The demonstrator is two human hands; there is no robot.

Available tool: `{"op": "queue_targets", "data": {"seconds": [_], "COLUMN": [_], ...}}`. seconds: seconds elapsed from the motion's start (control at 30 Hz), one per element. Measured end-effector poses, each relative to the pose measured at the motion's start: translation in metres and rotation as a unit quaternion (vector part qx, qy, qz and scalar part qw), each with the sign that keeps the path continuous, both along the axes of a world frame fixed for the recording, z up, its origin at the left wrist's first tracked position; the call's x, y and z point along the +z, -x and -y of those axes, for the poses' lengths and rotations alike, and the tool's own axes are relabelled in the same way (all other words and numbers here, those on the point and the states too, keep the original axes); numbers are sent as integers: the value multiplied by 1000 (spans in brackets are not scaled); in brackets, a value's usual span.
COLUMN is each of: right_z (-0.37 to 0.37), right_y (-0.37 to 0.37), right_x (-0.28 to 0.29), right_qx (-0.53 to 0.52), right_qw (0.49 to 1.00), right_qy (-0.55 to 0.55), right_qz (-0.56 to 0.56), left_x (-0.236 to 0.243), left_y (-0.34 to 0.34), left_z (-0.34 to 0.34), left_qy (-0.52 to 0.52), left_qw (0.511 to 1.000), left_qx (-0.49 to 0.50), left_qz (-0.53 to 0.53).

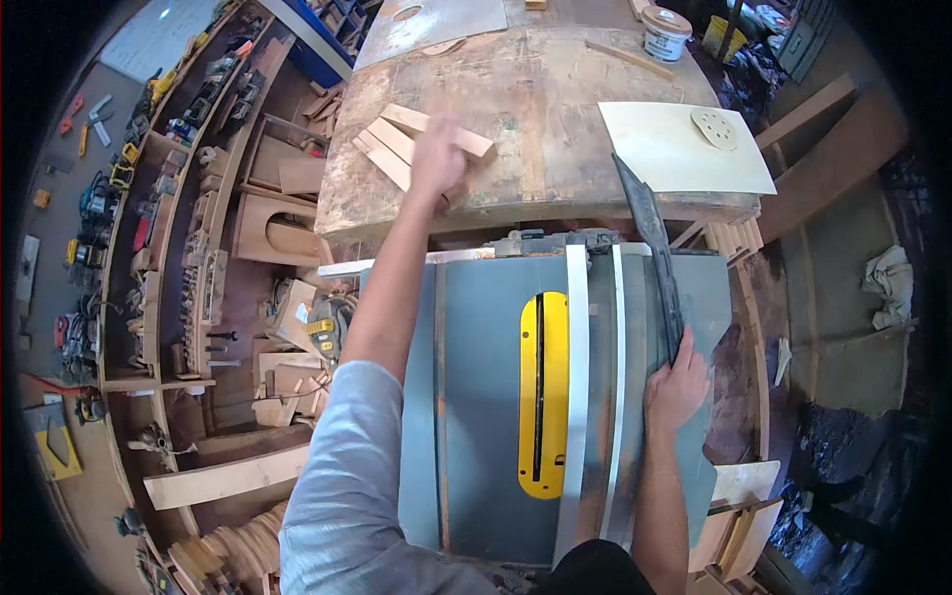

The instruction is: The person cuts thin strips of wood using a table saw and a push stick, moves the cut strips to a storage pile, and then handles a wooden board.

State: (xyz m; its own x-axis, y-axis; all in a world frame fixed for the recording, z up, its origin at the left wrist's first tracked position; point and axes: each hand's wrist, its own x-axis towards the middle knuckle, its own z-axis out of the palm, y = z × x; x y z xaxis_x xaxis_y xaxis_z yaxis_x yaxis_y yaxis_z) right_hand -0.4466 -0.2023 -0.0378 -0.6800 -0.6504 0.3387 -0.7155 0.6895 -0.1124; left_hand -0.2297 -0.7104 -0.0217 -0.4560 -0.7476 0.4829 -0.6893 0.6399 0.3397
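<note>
My left hand (438, 159), smeared by motion, reaches over several pale wooden strips (387, 149) lying near the front of the worn workbench (535, 109); whether it holds one is unclear. My right hand (674, 392) grips a long black push stick (640, 213) that slants up toward the bench. Below both is the table saw (481, 397), with a yellow insert plate (531, 466) around the slot and a silver fence (577, 397) just right of it.
A pale sheet (674, 164) with a round perforated piece (714, 129) lies on the bench's right, behind it a white tub (664, 40). Tool shelves (149, 258) and offcuts (293, 397) fill the left side. Boards (833, 159) lean at the right.
</note>
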Motion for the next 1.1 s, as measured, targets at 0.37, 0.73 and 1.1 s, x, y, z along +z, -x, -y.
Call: {"op": "queue_targets", "data": {"seconds": [0.37, 0.73, 1.1], "right_z": [-2, -1, -4], "right_y": [4, 3, 4], "right_x": [3, 2, 4], "right_qx": [-5, 10, 2], "right_qw": [1000, 1000, 999], "right_qy": [-4, -1, -11], "right_qz": [9, 7, 35], "left_x": [63, 24, -11], "left_y": [17, 15, -26], "left_z": [-55, -33, -3], "left_qy": [-169, -210, -438], "left_qw": [925, 927, 839], "left_qx": [19, 30, 299], "left_qz": [340, 310, -122]}}
